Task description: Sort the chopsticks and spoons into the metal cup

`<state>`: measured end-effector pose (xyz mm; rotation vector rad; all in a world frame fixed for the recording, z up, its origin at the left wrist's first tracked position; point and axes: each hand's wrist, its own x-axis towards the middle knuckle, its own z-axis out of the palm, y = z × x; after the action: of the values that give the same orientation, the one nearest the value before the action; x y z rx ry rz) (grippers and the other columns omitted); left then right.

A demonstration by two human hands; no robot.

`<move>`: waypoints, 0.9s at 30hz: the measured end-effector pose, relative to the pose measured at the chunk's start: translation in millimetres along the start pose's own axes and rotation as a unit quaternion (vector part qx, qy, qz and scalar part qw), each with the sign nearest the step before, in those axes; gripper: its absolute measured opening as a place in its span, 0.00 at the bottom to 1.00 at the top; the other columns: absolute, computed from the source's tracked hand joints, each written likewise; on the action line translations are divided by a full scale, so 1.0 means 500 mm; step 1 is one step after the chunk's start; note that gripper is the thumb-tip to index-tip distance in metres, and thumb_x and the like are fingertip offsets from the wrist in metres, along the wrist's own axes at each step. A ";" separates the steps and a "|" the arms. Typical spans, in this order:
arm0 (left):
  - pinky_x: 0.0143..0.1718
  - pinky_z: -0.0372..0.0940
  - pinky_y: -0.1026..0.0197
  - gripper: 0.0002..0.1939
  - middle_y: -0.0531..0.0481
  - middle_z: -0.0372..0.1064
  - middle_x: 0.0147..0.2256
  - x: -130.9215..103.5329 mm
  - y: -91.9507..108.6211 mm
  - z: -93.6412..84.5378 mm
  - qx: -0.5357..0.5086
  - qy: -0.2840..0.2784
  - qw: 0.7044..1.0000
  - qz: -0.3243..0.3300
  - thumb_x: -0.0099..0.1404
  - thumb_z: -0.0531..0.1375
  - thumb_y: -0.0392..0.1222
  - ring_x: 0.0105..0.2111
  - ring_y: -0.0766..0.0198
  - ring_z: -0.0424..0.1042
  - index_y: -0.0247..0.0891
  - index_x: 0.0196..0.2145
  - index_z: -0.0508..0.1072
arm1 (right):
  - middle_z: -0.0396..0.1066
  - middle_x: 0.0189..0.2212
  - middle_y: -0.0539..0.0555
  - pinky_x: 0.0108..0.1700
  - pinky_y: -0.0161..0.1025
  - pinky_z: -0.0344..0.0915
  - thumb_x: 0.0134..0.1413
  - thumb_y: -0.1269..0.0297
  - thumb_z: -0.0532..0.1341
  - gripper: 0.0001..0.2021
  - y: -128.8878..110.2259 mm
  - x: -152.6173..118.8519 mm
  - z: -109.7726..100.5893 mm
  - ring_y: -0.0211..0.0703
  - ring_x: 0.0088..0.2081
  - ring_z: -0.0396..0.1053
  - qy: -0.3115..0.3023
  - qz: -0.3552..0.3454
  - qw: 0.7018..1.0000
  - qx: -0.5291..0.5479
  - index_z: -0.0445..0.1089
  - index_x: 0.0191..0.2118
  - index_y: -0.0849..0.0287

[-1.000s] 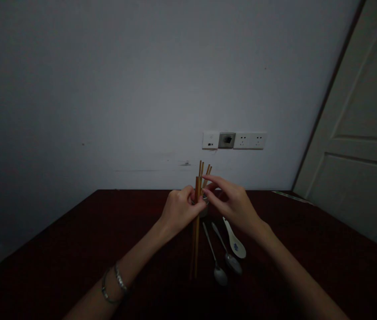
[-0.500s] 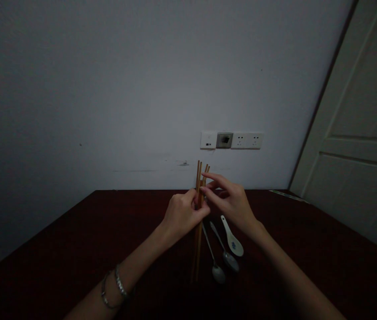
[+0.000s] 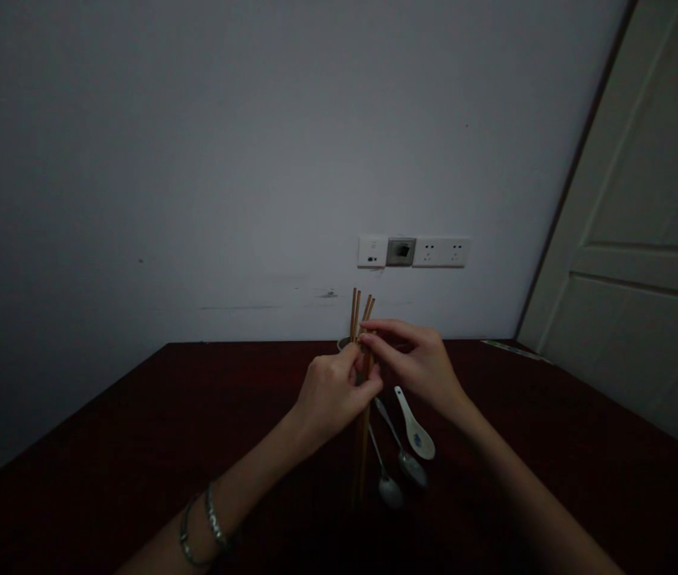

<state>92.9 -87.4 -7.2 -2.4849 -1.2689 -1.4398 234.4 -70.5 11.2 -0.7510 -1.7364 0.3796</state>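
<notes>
My left hand [image 3: 335, 391] is closed around thin wooden chopsticks [image 3: 365, 447], whose lower ends hang toward me over the table. At their upper part, the thumb and fingertips of my right hand [image 3: 416, 355] are pinched together on the chopsticks. Just behind the hands, the tips of several more chopsticks [image 3: 354, 311] point upward. They appear to stand in a container [image 3: 342, 344], of which only a bit of rim shows; my hands cover the rest. How many chopsticks I hold is hidden by my fingers.
On the dark red table [image 3: 224, 415], right of the chopsticks, lie a long-handled metal spoon [image 3: 390, 491], another metal spoon [image 3: 413, 469] and a white ceramic spoon [image 3: 419, 439]. A wall with sockets [image 3: 440, 252] rises behind; a pale door [image 3: 644, 263] stands at right.
The lower ends of the held chopsticks have swung slightly right. My right fingertips have come down a little, closer to my left hand, and the container rim now shows.
</notes>
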 end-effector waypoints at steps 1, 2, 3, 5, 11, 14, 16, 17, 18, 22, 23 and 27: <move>0.21 0.54 0.67 0.07 0.57 0.59 0.17 0.000 0.000 -0.001 -0.007 -0.006 1.000 0.000 0.56 0.56 0.39 0.17 0.72 0.58 0.35 0.23 0.64 | 0.75 0.32 0.54 0.31 0.36 0.69 0.49 0.61 0.60 0.11 0.000 0.001 -0.002 0.38 0.29 0.71 0.000 0.002 1.000 0.004 0.74 0.38 0.58; 0.21 0.54 0.67 0.07 0.56 0.60 0.17 0.002 0.000 -0.002 -0.016 -0.015 1.000 0.001 0.56 0.56 0.39 0.17 0.72 0.58 0.35 0.23 0.65 | 0.75 0.32 0.54 0.31 0.36 0.69 0.49 0.61 0.60 0.11 -0.001 0.002 -0.004 0.39 0.29 0.71 -0.001 0.003 1.000 0.009 0.74 0.38 0.58; 0.22 0.54 0.67 0.08 0.56 0.60 0.18 0.003 -0.001 -0.005 -0.030 -0.025 0.999 0.001 0.56 0.57 0.40 0.18 0.72 0.58 0.35 0.23 0.65 | 0.75 0.32 0.54 0.31 0.36 0.69 0.49 0.61 0.61 0.11 -0.002 0.003 -0.006 0.39 0.29 0.71 -0.002 0.005 1.000 0.014 0.74 0.37 0.58; 0.23 0.56 0.67 0.09 0.55 0.61 0.19 0.008 -0.005 -0.011 -0.072 -0.051 0.996 -0.014 0.56 0.58 0.43 0.19 0.72 0.60 0.34 0.23 0.66 | 0.75 0.31 0.54 0.31 0.36 0.69 0.48 0.61 0.61 0.11 -0.006 0.005 -0.012 0.39 0.29 0.72 -0.003 0.011 1.000 0.023 0.74 0.36 0.58; 0.32 0.63 0.63 0.14 0.48 0.70 0.28 0.026 -0.029 -0.026 -0.315 -0.195 0.917 -0.148 0.52 0.63 0.46 0.28 0.67 0.68 0.32 0.32 0.73 | 0.76 0.30 0.54 0.33 0.36 0.69 0.47 0.61 0.62 0.10 -0.020 0.008 -0.027 0.40 0.30 0.72 -0.016 0.016 0.999 0.035 0.74 0.36 0.59; 0.33 0.64 0.62 0.13 0.47 0.71 0.28 0.028 -0.037 -0.025 -0.365 -0.268 0.874 -0.175 0.52 0.63 0.44 0.28 0.67 0.69 0.31 0.31 0.75 | 0.76 0.30 0.54 0.32 0.37 0.69 0.47 0.61 0.62 0.10 -0.022 0.008 -0.029 0.40 0.30 0.73 -0.019 0.013 0.999 0.042 0.75 0.35 0.58; 0.32 0.65 0.62 0.12 0.48 0.71 0.27 0.026 -0.038 -0.023 -0.375 -0.290 0.861 -0.184 0.53 0.62 0.44 0.27 0.68 0.69 0.31 0.30 0.75 | 0.76 0.30 0.54 0.32 0.37 0.69 0.47 0.61 0.62 0.10 -0.021 0.008 -0.029 0.40 0.30 0.73 -0.021 0.014 0.999 0.044 0.75 0.35 0.58; 0.32 0.65 0.61 0.12 0.48 0.71 0.27 0.025 -0.038 -0.022 -0.378 -0.294 0.858 -0.186 0.53 0.62 0.44 0.27 0.68 0.69 0.32 0.30 0.76 | 0.76 0.30 0.54 0.32 0.38 0.69 0.47 0.61 0.62 0.10 -0.020 0.009 -0.029 0.40 0.30 0.73 -0.023 0.015 0.999 0.044 0.75 0.35 0.58; 0.32 0.66 0.61 0.12 0.48 0.71 0.27 0.025 -0.037 -0.021 -0.382 -0.296 0.855 -0.188 0.54 0.62 0.44 0.27 0.68 0.69 0.32 0.31 0.76 | 0.76 0.30 0.54 0.33 0.38 0.69 0.47 0.61 0.62 0.10 -0.018 0.009 -0.030 0.41 0.30 0.73 -0.025 0.016 0.999 0.043 0.75 0.35 0.58; 0.31 0.66 0.62 0.11 0.48 0.71 0.28 0.025 -0.032 -0.022 -0.379 -0.298 0.855 -0.192 0.53 0.62 0.44 0.27 0.68 0.69 0.33 0.30 0.76 | 0.76 0.31 0.54 0.34 0.38 0.69 0.47 0.61 0.62 0.10 -0.015 0.009 -0.030 0.41 0.31 0.73 -0.030 0.020 0.998 0.042 0.74 0.36 0.58; 0.31 0.66 0.62 0.11 0.48 0.71 0.27 0.026 -0.031 -0.023 -0.377 -0.299 0.856 -0.191 0.53 0.62 0.44 0.27 0.68 0.69 0.33 0.30 0.76 | 0.76 0.31 0.54 0.35 0.39 0.69 0.47 0.61 0.62 0.10 -0.016 0.009 -0.030 0.41 0.32 0.73 -0.030 0.020 0.998 0.042 0.75 0.36 0.58; 0.30 0.66 0.63 0.11 0.49 0.71 0.27 0.026 -0.029 -0.022 -0.366 -0.293 0.864 -0.184 0.54 0.61 0.44 0.26 0.69 0.68 0.33 0.31 0.76 | 0.76 0.31 0.54 0.36 0.39 0.69 0.47 0.62 0.62 0.09 -0.019 0.010 -0.027 0.42 0.32 0.73 -0.024 0.023 0.999 0.043 0.75 0.35 0.58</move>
<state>78.8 -73.4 3.0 -3.5649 -1.5659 -1.4951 243.8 -76.0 24.5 -0.7255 -1.7394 0.5048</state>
